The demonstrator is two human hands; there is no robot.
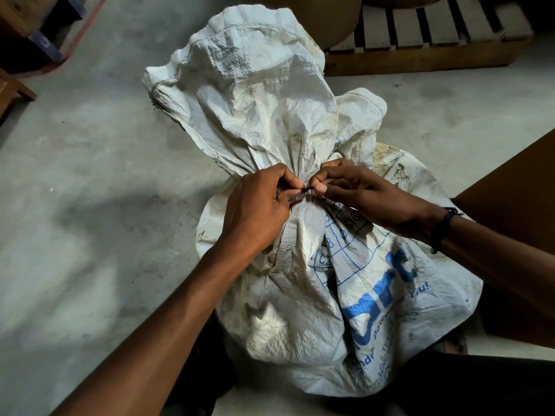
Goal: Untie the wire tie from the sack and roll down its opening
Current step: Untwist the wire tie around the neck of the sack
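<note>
A dirty white woven sack (300, 310) with blue print stands on the concrete floor in front of me. Its neck is gathered tight at mid-frame, and the loose top (255, 85) flares out above it. A thin dark wire tie (305, 190) wraps the neck. My left hand (258, 211) pinches the tie from the left with thumb and fingers. From the right, my right hand (366, 193) pinches the tie's other end; a dark band sits on that wrist. Most of the tie is hidden under my fingers.
A wooden pallet (420, 52) lies on the floor behind the sack at upper right, with a brown round drum on it. A brown board or box (516, 187) stands at the right edge. Wooden and blue racking (36, 31) is at upper left.
</note>
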